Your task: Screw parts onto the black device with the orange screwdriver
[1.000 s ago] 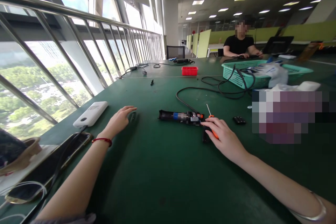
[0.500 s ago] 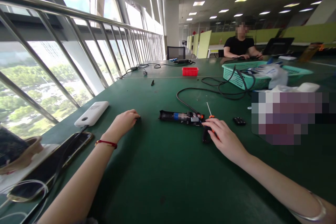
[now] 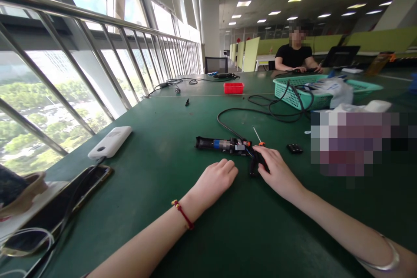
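A black, pistol-shaped corded power tool (image 3: 224,144) lies on its side on the green table, its casing open so that a blue-banded motor and thin wires show. My right hand (image 3: 276,169) has its fingers and thumb around the rear and grip of this tool. Just beyond those fingers is a screwdriver (image 3: 261,143) with a thin pale shaft and an orange handle, partly hidden. My left hand (image 3: 216,180) is closed, knuckles up, just left of the tool's grip. Whatever its fingertips pinch is hidden beneath them.
Right of the tool lies a small black part (image 3: 295,148). A green basket (image 3: 289,93) with bags and a red box (image 3: 233,88) stand farther back, near looped black cable. At left are a white power bank (image 3: 110,142) and a phone (image 3: 58,208). A person (image 3: 295,56) sits opposite.
My left hand has moved right and nearer to me, from the table's left to beside the tool's grip. My right hand stays at the tool, its fingers slightly shifted.
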`<state>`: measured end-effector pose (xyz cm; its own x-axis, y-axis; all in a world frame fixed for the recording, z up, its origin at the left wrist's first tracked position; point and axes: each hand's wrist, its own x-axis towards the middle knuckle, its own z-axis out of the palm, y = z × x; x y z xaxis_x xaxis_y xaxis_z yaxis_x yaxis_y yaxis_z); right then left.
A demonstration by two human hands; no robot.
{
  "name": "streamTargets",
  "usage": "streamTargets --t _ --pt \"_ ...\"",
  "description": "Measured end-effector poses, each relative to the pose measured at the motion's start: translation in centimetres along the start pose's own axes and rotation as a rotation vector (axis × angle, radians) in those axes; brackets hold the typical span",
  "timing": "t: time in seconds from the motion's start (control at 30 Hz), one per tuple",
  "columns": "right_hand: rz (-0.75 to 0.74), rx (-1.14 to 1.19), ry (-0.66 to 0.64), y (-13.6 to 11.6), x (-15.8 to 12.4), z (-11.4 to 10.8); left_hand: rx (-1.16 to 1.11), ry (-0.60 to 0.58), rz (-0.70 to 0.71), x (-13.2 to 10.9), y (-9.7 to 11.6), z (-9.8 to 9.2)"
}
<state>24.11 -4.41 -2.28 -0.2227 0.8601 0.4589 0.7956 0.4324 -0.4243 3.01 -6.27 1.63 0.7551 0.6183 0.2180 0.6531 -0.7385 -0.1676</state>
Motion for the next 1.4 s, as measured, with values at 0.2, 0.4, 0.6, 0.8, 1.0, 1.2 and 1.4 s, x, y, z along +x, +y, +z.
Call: streamTargets --t 0.2,0.4,0.6,0.8,1.0,1.2,1.4 --pt "-0.012 0.009 -0.030 -0.3 0.1 -0.3 -0.520 0.120 -0.189 -0.5 -1.8 1.0" --pt "-0.059 0.041 -0.089 -1.8 0.0 -0.8 -0.707 0.308 -0.350 0.1 -2.2 1.4" --pt "-0.065 0.061 -0.145 -2.1 0.1 -1.0 -0.690 0.533 -0.496 2.8 -2.4 1.9" --pt "-0.088 0.067 -0.138 -2.0 -0.1 -1.1 -0.615 0.525 -0.494 2.8 -2.4 2.3" --pt "-0.079 0.034 -0.140 -2.1 -0.1 -1.2 -0.544 0.486 -0.444 2.8 -2.6 1.9" --pt "-0.079 0.045 -0.145 -2.1 -0.1 -1.1 -0.384 0.431 -0.384 2.0 -2.8 2.1" --pt "-0.091 0.043 -0.152 -1.8 -0.1 -1.1 -0.015 0.353 -0.180 1.0 -3.2 1.2"
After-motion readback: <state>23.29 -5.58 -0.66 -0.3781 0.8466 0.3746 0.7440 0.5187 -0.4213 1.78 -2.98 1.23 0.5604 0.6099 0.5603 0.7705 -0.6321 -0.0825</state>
